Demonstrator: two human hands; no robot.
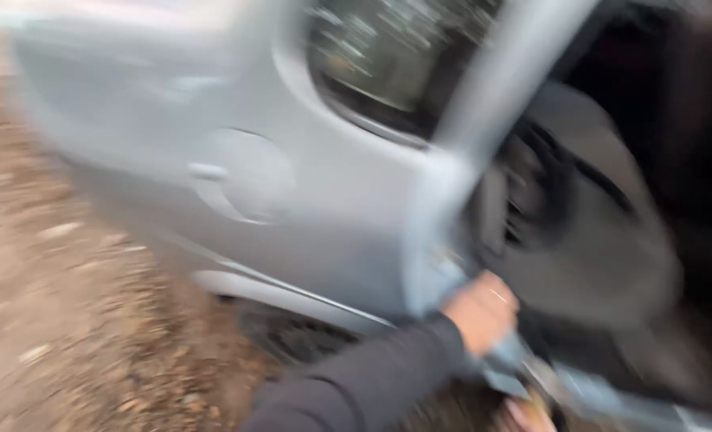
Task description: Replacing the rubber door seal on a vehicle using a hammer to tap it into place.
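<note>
1. Car door [580, 216], open, fills the right of our view; its grey inner panel faces us, beside the silver rear body with the round fuel flap [244, 176].
2. Below the door, dirt ground [60, 320] looks loose; we judge firm footing helps.
3. Our left hand [482, 312] closes on the door's lower edge; blur hides the fingers.
4. Our right hand [524, 416] barely shows at the bottom edge; we cannot tell its grip.
</note>
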